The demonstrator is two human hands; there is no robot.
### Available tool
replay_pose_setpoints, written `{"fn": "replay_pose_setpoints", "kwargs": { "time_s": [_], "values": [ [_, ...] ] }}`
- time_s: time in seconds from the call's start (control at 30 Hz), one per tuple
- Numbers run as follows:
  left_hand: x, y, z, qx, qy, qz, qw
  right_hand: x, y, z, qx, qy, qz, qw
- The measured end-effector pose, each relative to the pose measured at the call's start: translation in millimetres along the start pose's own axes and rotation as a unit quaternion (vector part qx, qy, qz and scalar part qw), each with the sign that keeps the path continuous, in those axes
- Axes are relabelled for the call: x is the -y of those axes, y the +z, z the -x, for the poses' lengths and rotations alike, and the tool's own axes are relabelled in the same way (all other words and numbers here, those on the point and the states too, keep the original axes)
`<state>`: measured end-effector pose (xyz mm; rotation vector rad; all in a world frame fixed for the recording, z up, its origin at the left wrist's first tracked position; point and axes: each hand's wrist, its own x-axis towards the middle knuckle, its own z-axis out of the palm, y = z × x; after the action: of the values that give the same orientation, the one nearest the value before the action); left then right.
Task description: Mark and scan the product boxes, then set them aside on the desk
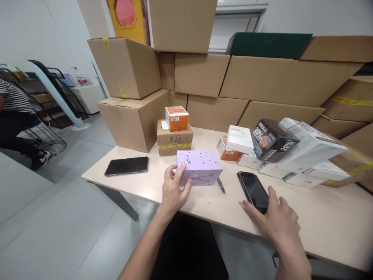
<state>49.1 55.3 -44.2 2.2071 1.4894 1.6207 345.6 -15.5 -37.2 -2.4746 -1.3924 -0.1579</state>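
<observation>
A purple box with small dark marks on its top rests on the table in front of me. My left hand is closed on the box's left end, with some fingers hidden behind it. A black pen lies just right of the box, partly covered by it. Farther right, a black handheld device like a rugged phone lies screen up. My right hand is around its near end, thumb and fingers spread apart; the thumb appears clear of the device's left edge.
A dark phone lies at the table's left. Behind the purple box, an orange box sits on a taped carton. White boxes and a black box are piled right. Large cartons wall the back. A person sits far left.
</observation>
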Motion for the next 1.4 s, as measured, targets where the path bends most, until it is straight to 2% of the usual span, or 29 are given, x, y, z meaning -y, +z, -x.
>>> {"fn": "replay_pose_setpoints", "kwargs": {
  "time_s": [0.1,0.27,0.47,0.6,0.77,0.9,1.0,1.17,1.4],
  "values": [
    [0,1,0,0.002,0.009,0.003,1.000,-11,12,1,0.056,-0.016,0.003,0.998],
    [0,1,2,0.003,0.007,0.009,1.000,1,20,2,-0.025,-0.014,-0.020,0.999],
    [-1,-1,3,-0.031,0.047,-0.032,0.998,8,15,11,-0.057,-0.024,-0.116,0.991],
    [-3,-1,3,-0.043,0.116,-0.055,0.991,30,4,28,-0.136,-0.070,-0.218,0.964],
    [-7,0,3,-0.020,0.158,-0.092,0.983,84,-12,50,-0.195,-0.151,-0.314,0.917],
    [-9,1,3,0.006,0.153,-0.106,0.982,123,-8,56,-0.221,-0.224,-0.340,0.886],
    [-10,2,3,0.009,0.144,-0.085,0.986,138,1,58,-0.224,-0.234,-0.342,0.882],
    [-15,4,2,-0.003,0.121,-0.050,0.991,142,6,59,-0.239,-0.227,-0.344,0.879],
    [-25,2,-4,0.014,0.050,0.004,0.999,141,6,59,-0.238,-0.224,-0.339,0.882]
  ]
}}
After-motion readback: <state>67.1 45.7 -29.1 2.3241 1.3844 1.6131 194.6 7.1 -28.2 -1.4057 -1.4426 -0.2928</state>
